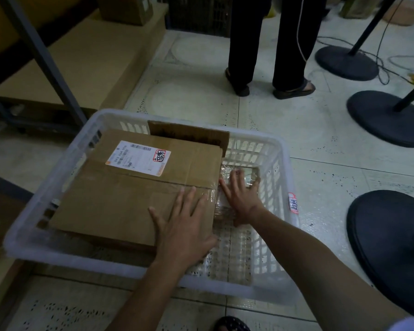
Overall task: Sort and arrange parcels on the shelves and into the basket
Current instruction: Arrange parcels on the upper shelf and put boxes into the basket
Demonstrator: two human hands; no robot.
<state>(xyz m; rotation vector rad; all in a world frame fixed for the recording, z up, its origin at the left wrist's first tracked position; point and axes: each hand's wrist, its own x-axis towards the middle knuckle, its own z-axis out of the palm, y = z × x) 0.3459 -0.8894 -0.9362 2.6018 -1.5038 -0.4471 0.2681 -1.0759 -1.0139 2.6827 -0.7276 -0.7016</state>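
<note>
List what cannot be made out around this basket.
Head view:
- Small taped parcel: mostly covered by the right hand.
- Label on the large box: print too small, blurred.
- Basket floor under the large box: hidden by it.
- Standing person: cut off at the top edge.

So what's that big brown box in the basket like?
The box is wide, flat and made of brown cardboard. It is shut, with clear tape along its middle seam. On top is a white label with barcodes and a red-edged sticker. The box lies label up and fills the left part of the white plastic basket. The left hand lies flat on its near right corner, with its fingers spread.
</note>
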